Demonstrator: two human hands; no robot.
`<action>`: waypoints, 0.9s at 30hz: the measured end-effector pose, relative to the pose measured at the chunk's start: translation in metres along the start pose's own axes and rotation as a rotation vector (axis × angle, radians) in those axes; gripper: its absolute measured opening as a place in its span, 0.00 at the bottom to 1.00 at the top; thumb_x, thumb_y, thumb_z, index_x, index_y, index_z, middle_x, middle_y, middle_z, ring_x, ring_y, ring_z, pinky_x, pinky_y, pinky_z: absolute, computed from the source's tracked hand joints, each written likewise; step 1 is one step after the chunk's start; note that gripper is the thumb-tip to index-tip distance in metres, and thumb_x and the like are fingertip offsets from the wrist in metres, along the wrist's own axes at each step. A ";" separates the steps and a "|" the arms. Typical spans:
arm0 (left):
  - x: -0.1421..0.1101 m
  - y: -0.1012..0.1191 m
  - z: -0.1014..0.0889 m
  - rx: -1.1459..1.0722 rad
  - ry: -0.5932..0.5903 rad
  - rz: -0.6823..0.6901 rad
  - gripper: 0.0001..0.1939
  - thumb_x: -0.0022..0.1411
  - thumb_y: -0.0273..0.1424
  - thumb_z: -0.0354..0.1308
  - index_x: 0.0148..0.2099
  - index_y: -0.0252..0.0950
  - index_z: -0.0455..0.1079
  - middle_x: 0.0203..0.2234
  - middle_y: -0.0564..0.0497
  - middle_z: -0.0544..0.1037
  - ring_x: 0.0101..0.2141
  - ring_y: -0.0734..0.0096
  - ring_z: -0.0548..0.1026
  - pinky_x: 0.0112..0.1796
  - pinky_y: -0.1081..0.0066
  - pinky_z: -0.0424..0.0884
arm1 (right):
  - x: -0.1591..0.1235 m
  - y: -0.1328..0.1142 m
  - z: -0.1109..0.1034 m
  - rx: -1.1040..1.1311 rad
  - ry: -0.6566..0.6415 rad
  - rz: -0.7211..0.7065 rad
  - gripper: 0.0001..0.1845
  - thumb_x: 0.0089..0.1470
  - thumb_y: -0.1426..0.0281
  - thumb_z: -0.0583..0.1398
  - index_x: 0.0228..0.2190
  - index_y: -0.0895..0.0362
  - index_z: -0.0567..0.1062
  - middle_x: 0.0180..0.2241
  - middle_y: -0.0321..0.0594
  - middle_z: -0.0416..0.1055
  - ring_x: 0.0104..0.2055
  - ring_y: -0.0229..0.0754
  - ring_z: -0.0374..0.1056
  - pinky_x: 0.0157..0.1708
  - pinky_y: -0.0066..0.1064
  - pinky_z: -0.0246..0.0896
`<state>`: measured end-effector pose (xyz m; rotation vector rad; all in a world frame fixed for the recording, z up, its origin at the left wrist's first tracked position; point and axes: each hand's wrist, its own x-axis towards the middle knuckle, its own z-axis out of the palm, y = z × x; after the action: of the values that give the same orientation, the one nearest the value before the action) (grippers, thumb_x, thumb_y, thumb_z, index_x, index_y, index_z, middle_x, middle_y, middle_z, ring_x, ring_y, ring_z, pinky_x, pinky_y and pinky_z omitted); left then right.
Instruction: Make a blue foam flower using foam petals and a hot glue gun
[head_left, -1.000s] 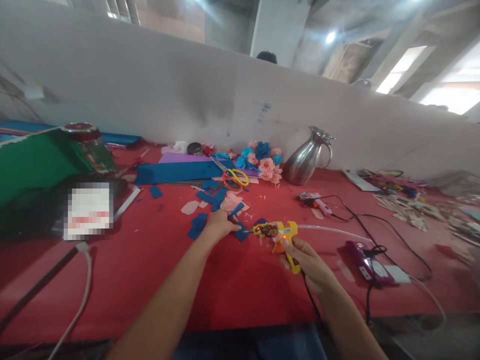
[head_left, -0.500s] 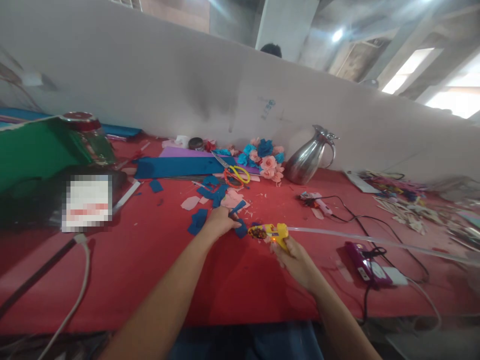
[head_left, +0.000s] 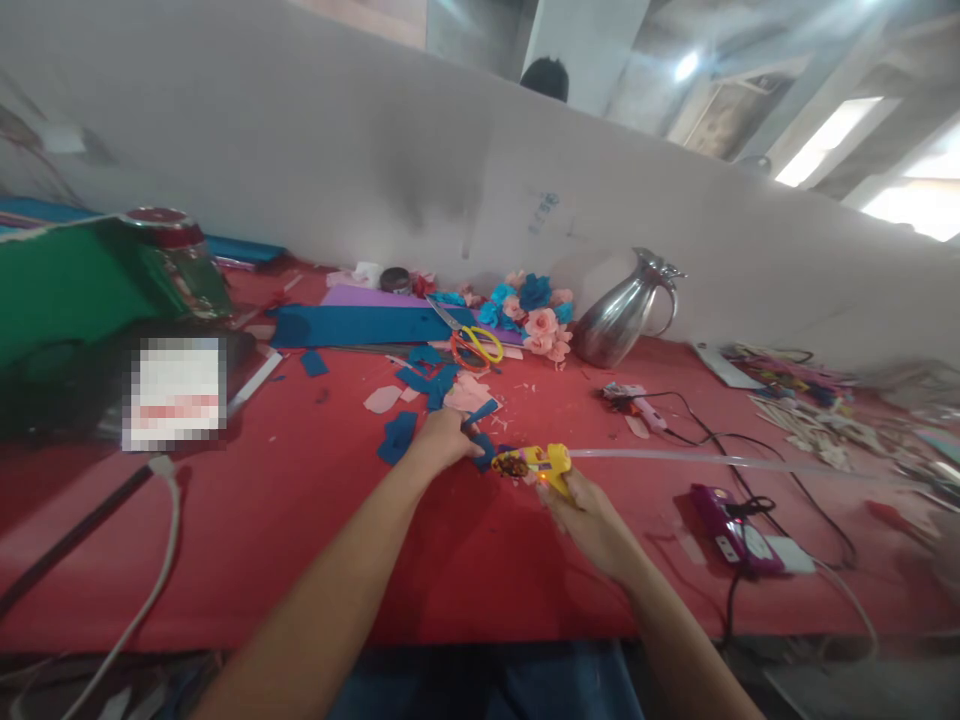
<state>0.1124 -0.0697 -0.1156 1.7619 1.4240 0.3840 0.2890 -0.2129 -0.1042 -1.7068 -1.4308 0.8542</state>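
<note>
My left hand [head_left: 448, 440] is closed on a blue paper piece [head_left: 482, 412], which juts out past the thumb and fingers. Another part of blue paper [head_left: 484, 450] shows just below the fingertips; whether it belongs to the same piece I cannot tell. My right hand [head_left: 589, 515] grips a yellow hot glue gun [head_left: 551, 463] with a small orange light lit. Its brown-stained front points left, close against the blue paper, and the nozzle tip is hard to make out. A long clear glue stick [head_left: 652, 455] runs out of its back to the right.
Blue scraps [head_left: 397, 437] and scissors [head_left: 475, 345] lie beyond my left hand. Paper flowers [head_left: 540, 322] and a steel jug [head_left: 619, 315] stand at the back. A purple power box [head_left: 727, 525] with cables sits right, a glass jar [head_left: 184, 265] left, on the red table [head_left: 450, 570].
The glue gun has moved left and turned, bringing its front up to the blue paper. My left hand keeps its hold almost unmoved. The view has shifted slightly.
</note>
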 end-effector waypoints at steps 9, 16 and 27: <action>0.003 -0.003 0.003 0.002 -0.002 -0.008 0.10 0.39 0.25 0.68 0.27 0.37 0.72 0.25 0.53 0.78 0.30 0.67 0.75 0.29 0.74 0.66 | 0.006 0.004 -0.005 -0.073 0.020 0.009 0.12 0.52 0.58 0.57 0.31 0.54 0.72 0.21 0.36 0.68 0.27 0.44 0.66 0.24 0.29 0.54; 0.006 -0.006 0.006 -0.002 0.008 -0.006 0.11 0.38 0.26 0.68 0.27 0.37 0.72 0.25 0.54 0.77 0.30 0.68 0.75 0.29 0.75 0.65 | 0.006 0.000 -0.007 -0.148 0.027 0.022 0.12 0.52 0.58 0.55 0.30 0.54 0.70 0.24 0.38 0.69 0.29 0.47 0.67 0.25 0.29 0.52; 0.003 -0.005 0.002 -0.039 0.014 0.043 0.09 0.37 0.24 0.67 0.25 0.37 0.72 0.22 0.54 0.77 0.28 0.68 0.75 0.28 0.75 0.64 | 0.035 0.033 -0.012 0.108 -0.017 0.137 0.21 0.48 0.50 0.57 0.23 0.55 0.65 0.13 0.29 0.60 0.15 0.35 0.56 0.18 0.26 0.49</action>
<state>0.1110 -0.0674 -0.1216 1.7635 1.3812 0.4451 0.3212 -0.1829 -0.1274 -1.7345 -1.2665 1.0046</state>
